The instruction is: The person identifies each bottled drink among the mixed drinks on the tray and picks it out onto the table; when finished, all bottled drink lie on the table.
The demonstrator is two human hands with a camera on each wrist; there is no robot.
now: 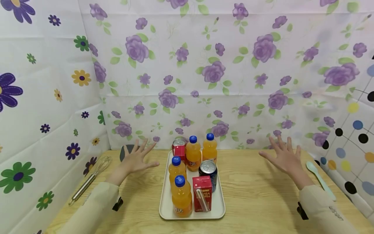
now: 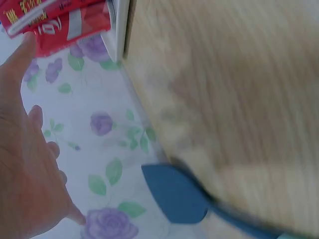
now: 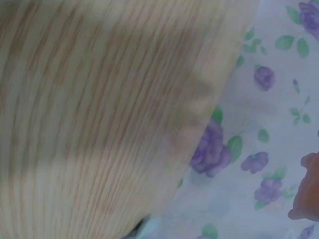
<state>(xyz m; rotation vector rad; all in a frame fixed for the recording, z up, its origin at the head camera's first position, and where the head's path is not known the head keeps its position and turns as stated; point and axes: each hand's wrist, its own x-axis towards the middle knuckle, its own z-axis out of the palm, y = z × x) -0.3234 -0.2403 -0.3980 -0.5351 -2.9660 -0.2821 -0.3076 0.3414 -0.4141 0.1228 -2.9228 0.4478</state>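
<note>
My left hand (image 1: 135,161), fingers spread, holds nothing; it hovers left of a white tray (image 1: 193,217), nearest a dark grey spatula (image 1: 125,152). In the left wrist view the spatula (image 2: 177,194) has a blue-grey blade. My right hand (image 1: 284,157) is also spread and empty, to the tray's right. On the tray stand several orange soda bottles (image 1: 181,198) with blue caps, a dark can (image 1: 208,174), a red drink carton (image 1: 202,196) with a straw, another red carton (image 1: 180,152) and a red can (image 1: 179,142) partly hidden behind it.
A metal whisk (image 1: 92,178) lies near the left edge of the wooden table (image 1: 248,201). A pale green spoon (image 1: 320,178) lies by the right edge. Flowered cloth (image 1: 190,65) hangs behind the table, with patterned cloth on both sides.
</note>
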